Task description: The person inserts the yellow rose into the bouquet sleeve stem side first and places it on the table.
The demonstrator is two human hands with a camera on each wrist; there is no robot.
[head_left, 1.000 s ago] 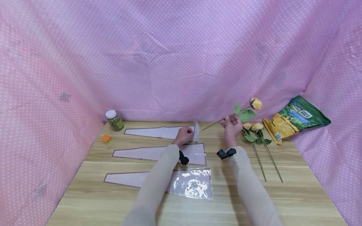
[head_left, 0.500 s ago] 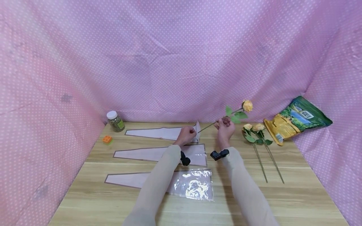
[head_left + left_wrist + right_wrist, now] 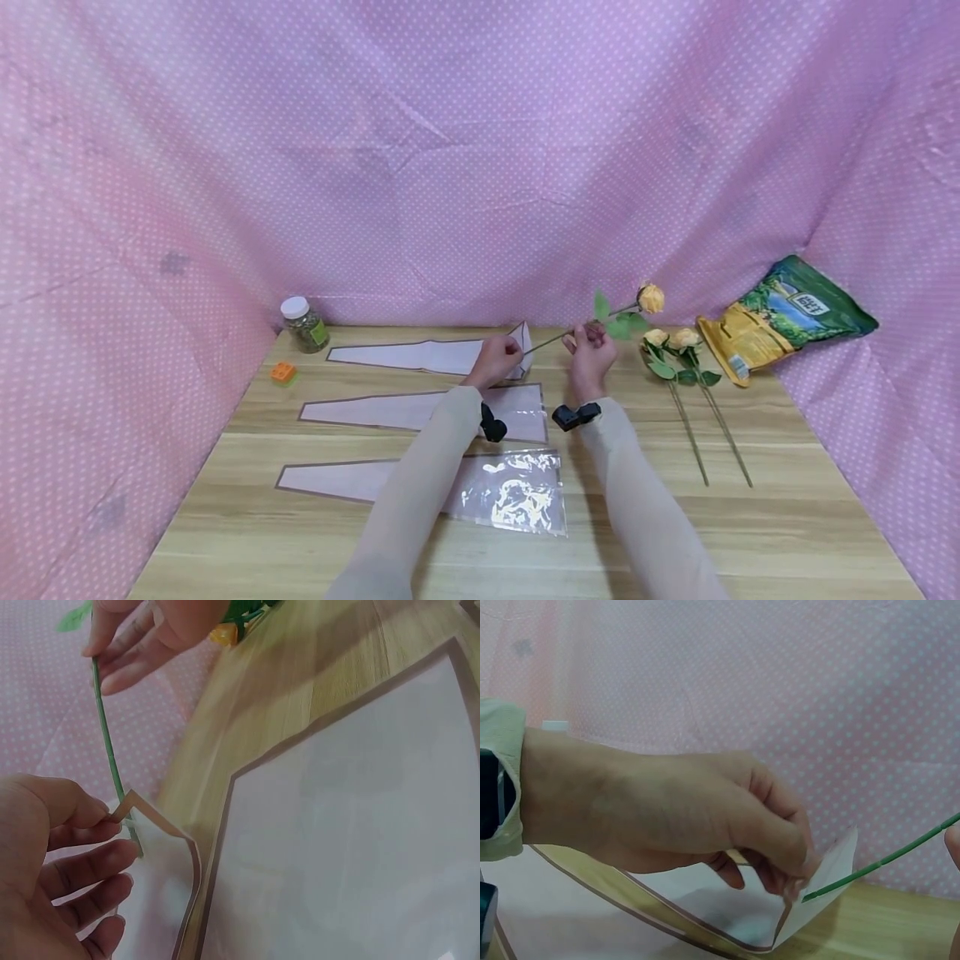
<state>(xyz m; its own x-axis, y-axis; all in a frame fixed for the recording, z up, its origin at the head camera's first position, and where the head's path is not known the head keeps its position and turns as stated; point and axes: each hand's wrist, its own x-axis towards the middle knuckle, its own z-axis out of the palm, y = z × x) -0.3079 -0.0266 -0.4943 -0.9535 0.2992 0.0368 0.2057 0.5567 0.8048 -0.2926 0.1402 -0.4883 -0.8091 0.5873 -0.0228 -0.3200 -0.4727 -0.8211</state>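
My left hand (image 3: 495, 360) pinches the brown-edged rim of the farthest flower sleeve (image 3: 408, 355), a tapered white and clear one, and its wide mouth stands lifted. Between the fingertips of my right hand (image 3: 592, 358) is the stem of a yellow rose (image 3: 651, 298), whose bloom points up and right. In the left wrist view, the lower end of the green stem (image 3: 107, 739) lies at the sleeve's raised mouth, just inside it. The right wrist view shows the stem tip (image 3: 817, 894) close to my left fingertips, against the sleeve's flap (image 3: 832, 877).
Two more sleeves, a middle one (image 3: 360, 407) and a near one (image 3: 517, 492), lie flat under my left arm. Two roses (image 3: 686, 338) rest at the right beside a green-yellow bag (image 3: 787, 312). A lidded jar (image 3: 306, 325) and an orange toy block (image 3: 282, 372) are at the left.
My right hand has moved left and slightly down with the rose, bringing its stem end from beside the sleeve to its mouth. My left hand keeps its pinch, barely shifting.
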